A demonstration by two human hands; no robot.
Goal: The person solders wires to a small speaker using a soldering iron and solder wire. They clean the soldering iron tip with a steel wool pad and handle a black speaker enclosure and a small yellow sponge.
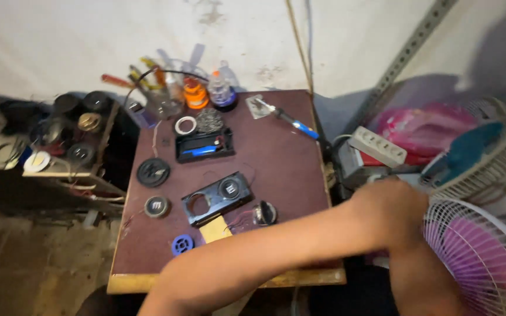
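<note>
My left arm reaches across the front of the table from the lower left. My left hand (pixel 389 202) is a blurred shape past the table's right edge, beside a pink fan grille (pixel 475 246) and below a white power strip (pixel 377 146). A second forearm (pixel 426 281), apparently my right, rises from the bottom right to the same spot; its hand cannot be made out. On the dark red table (pixel 282 164) lie a black speaker panel (pixel 216 198), a small wired speaker (pixel 265 213) and a blue round part (pixel 183 244).
The table also holds two round speakers (pixel 153 172), a black tray (pixel 204 146), a tape roll (pixel 185 124), a blue-handled soldering iron (pixel 293 123), bottles (pixel 195 93) and screwdrivers at the back. A shelf of speakers (pixel 71 134) stands left, a white and teal fan (pixel 475 158) right.
</note>
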